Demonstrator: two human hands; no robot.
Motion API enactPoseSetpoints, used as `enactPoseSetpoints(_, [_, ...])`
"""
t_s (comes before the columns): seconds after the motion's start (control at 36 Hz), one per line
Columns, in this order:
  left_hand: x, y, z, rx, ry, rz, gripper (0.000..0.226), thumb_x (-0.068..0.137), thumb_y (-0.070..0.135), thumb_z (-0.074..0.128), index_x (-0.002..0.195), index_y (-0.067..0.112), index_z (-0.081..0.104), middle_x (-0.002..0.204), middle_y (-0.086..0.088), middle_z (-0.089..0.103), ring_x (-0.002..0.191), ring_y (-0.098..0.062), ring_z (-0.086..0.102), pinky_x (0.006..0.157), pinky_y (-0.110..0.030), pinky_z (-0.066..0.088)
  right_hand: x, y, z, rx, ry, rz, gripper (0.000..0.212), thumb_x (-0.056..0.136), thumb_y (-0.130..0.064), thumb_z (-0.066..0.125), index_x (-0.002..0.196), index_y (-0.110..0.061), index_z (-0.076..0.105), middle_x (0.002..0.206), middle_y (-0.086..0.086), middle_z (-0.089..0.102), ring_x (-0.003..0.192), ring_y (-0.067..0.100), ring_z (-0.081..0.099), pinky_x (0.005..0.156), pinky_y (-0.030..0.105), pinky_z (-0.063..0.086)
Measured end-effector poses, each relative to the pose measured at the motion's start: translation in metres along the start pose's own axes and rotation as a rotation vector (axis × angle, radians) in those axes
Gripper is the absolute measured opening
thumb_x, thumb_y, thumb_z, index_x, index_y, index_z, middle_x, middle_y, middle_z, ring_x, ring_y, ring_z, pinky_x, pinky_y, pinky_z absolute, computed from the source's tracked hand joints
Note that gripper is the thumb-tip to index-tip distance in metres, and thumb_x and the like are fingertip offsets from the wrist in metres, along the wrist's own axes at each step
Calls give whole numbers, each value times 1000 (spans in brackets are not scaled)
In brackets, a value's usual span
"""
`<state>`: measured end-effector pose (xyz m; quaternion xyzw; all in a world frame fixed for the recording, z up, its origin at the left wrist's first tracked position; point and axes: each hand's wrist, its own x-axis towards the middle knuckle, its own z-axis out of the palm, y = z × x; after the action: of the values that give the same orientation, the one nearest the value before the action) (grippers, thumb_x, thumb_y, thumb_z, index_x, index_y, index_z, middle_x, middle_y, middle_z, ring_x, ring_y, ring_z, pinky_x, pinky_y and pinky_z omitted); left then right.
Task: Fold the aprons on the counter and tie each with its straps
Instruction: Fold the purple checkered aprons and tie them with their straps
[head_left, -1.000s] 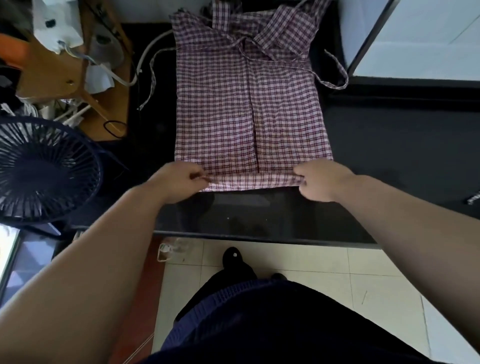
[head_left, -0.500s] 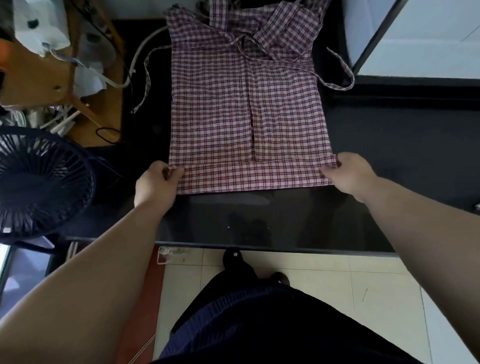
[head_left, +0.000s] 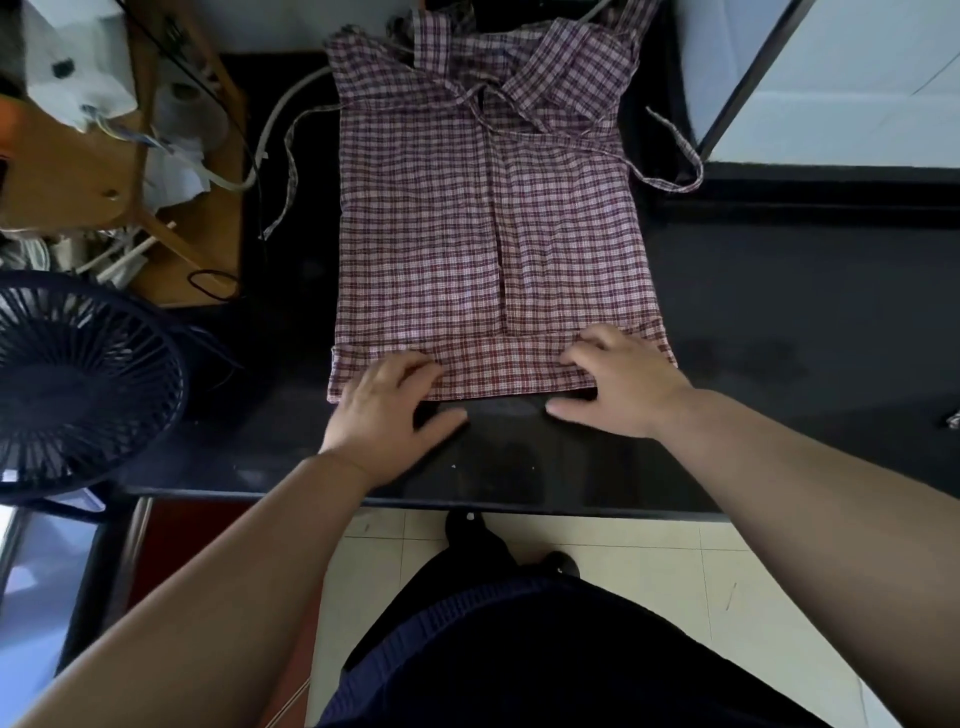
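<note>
Hem of apron (head_left: 488, 234) beneath fingers (head_left: 413, 366) of left hand (head_left: 384, 415) and right hand (head_left: 623, 389)

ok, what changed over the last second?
Both hands released the outer corners of the folded bottom band of the purple plaid cloth apron and slid inward. The left hand and right hand now rest their fingers on the band, thumbs out on the glossy black counter. The band got wider earlier. The apron body and loose straps are unchanged.
</note>
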<state>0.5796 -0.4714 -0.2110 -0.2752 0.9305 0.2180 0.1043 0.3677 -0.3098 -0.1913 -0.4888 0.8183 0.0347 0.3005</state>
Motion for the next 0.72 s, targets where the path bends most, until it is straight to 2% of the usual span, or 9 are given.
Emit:
enactPoseSetpoints(0.06, [-2, 0, 6, 88, -35, 18, 89, 75, 80, 38, 147, 27, 31, 149, 5, 24, 138, -20, 26, 117, -38, 14, -1, 2, 2, -85, -1, 1, 68, 85, -61, 54, 142, -29, 36, 152, 2, 21, 135, 29, 32, 111, 42, 26])
enactPoseSetpoints(0.17, [2, 1, 1, 182, -69, -20, 82, 83, 71, 46, 150, 32, 20, 154, 5, 14, 141, -20, 18, 117, -41, 13, 3, 4, 6, -140, 112, -20, 44, 99, -44, 38, 138, -26, 43, 146, 0, 36, 124, 27, 46, 103, 40, 36])
enactPoseSetpoints(0.25, [4, 0, -5, 204, -44, -24, 79, 83, 72, 43, 148, 33, 23, 153, 6, 16, 142, -19, 13, 117, -42, 10, 5, 5, 7, -136, 184, -66, 32, 101, -32, 35, 116, -17, 59, 121, -4, 56, 106, 22, 55, 88, 38, 47])
enactPoseSetpoints(0.33, [7, -6, -7, 244, -31, -39, 78, 85, 65, 49, 149, 31, 22, 153, 4, 20, 141, -20, 19, 117, -41, 12, 5, 7, 6, -39, 190, -64, 24, 102, -28, 34, 93, -15, 53, 90, -3, 56, 89, 22, 55, 75, 36, 45])
enactPoseSetpoints(0.42, [4, -9, -8, 181, 66, -66, 59, 91, 38, 56, 145, 25, 37, 148, 3, 37, 136, -23, 34, 113, -40, 22, 4, 8, 3, 62, 191, -55, 26, 101, -32, 31, 83, -19, 44, 77, -4, 53, 77, 23, 55, 71, 39, 47])
enactPoseSetpoints(0.47, [0, -11, -8, 136, 155, -56, 48, 87, 17, 58, 135, 19, 54, 135, -2, 55, 123, -28, 50, 102, -40, 36, 2, 8, -3, 94, 195, -68, 30, 100, -35, 31, 78, -20, 44, 74, -3, 53, 73, 21, 54, 66, 36, 46])
enactPoseSetpoints(0.53, [-2, -13, -15, 52, 177, -115, 41, 85, 10, 56, 124, 21, 64, 122, -2, 64, 110, -30, 58, 89, -36, 45, -1, 4, -10, 133, 144, -77, 30, 97, -43, 39, 73, -25, 42, 72, -5, 53, 68, 17, 53, 59, 31, 41])
enactPoseSetpoints(0.61, [6, -18, -38, -89, -32, -238, 29, 90, 17, 57, 115, 27, 67, 114, 1, 65, 100, -21, 60, 80, -27, 48, -6, 3, -18, 5, -38, -62, 31, 83, -55, 59, 87, -28, 45, 82, -12, 52, 73, 9, 51, 63, 27, 42])
enactPoseSetpoints(0.72, [20, -28, -66, -332, -209, -233, 12, 89, 24, 68, 99, 18, 68, 93, 2, 63, 87, -14, 59, 67, -18, 42, -3, 8, -21, -72, -136, 42, 22, 84, -25, 60, 99, -23, 43, 92, -6, 48, 83, 14, 48, 70, 26, 40])
